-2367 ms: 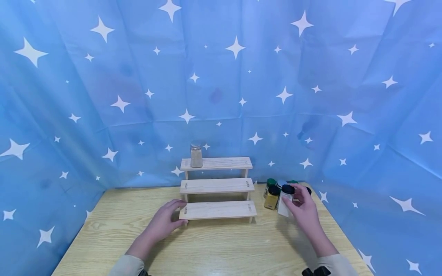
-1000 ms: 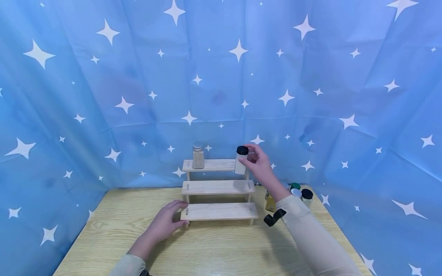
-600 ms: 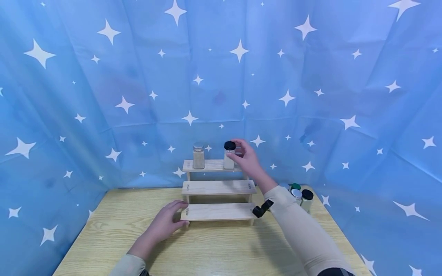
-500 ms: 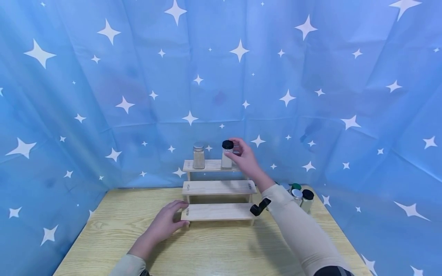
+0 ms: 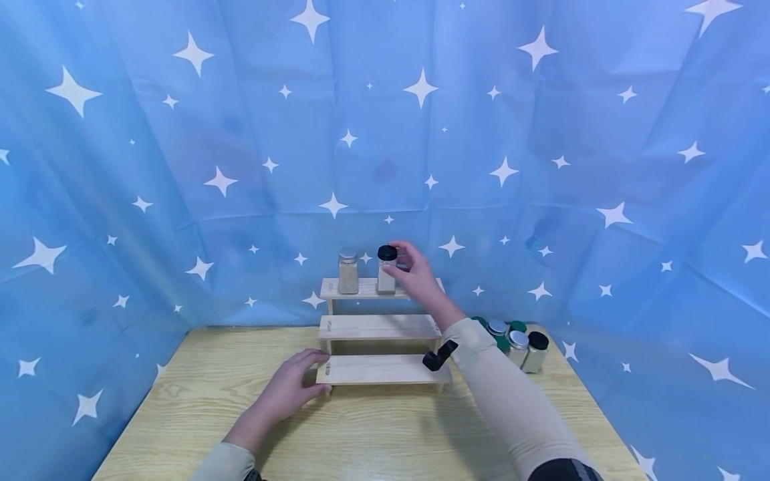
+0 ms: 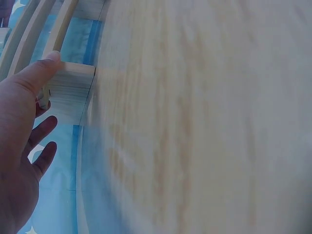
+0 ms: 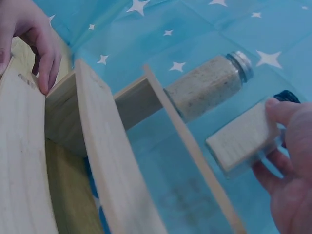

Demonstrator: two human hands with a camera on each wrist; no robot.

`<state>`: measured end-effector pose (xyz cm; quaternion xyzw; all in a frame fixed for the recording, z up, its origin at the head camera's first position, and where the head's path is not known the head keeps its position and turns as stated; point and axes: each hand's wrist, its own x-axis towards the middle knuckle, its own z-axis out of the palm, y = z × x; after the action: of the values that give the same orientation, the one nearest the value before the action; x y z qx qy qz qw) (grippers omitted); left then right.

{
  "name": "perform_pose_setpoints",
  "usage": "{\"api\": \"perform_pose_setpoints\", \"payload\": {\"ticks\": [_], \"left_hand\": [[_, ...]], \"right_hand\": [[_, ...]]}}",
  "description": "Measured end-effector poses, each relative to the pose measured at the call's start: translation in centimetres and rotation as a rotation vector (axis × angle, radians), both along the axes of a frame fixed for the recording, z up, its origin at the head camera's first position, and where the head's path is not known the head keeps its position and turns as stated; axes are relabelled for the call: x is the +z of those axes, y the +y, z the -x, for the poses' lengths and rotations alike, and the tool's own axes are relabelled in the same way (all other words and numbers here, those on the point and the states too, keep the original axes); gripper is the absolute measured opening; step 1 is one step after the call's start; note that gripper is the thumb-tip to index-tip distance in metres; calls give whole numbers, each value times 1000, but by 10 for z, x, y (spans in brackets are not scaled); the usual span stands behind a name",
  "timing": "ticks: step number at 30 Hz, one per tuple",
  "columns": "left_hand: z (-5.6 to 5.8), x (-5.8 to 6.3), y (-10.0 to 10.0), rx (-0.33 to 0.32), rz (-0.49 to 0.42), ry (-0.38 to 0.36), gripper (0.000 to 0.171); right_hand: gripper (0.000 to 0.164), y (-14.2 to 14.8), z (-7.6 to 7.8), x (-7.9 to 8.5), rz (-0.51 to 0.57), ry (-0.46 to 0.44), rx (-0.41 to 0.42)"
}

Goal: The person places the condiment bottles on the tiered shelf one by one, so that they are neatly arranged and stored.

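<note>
Over the top shelf (image 5: 367, 288), the black-capped jar (image 5: 386, 280) is upright, pinched by the right hand (image 5: 416, 274) from three o'clock; the silver-capped jar (image 5: 348, 275) stands at its nine; the left hand (image 5: 290, 385) grips the bottom shelf (image 5: 381, 369).

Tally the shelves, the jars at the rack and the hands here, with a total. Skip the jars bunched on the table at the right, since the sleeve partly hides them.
Shelves: 3 (top shelf, middle shelf, bottom shelf)
Jars: 2 (silver-lidded jar, black-lidded jar)
Hands: 2 (left hand, right hand)
Total: 7
</note>
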<state>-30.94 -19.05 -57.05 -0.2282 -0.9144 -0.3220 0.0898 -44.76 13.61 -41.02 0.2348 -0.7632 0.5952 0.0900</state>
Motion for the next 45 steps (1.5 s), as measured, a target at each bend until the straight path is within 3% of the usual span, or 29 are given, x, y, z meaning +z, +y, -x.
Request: {"api": "perform_pose_setpoints", "payload": {"ticks": [9, 21, 26, 30, 37, 45], "left_hand": [[0, 4, 5, -2, 0, -8, 66], [2, 2, 6, -1, 8, -13, 66], [3, 1, 6, 1, 2, -14, 66], [2, -1, 5, 4, 9, -11, 67], [1, 0, 1, 16, 10, -16, 67], [1, 2, 3, 11, 9, -40, 66]], "right_hand": [[57, 3, 0, -13, 32, 6, -4], [58, 3, -2, -14, 13, 27, -24], [76, 9, -7, -19, -14, -19, -41], [89, 20, -24, -36, -55, -30, -96], [64, 51, -66, -59, -106, 135, -247], [51, 100, -101, -74, -143, 163, -384]]}}
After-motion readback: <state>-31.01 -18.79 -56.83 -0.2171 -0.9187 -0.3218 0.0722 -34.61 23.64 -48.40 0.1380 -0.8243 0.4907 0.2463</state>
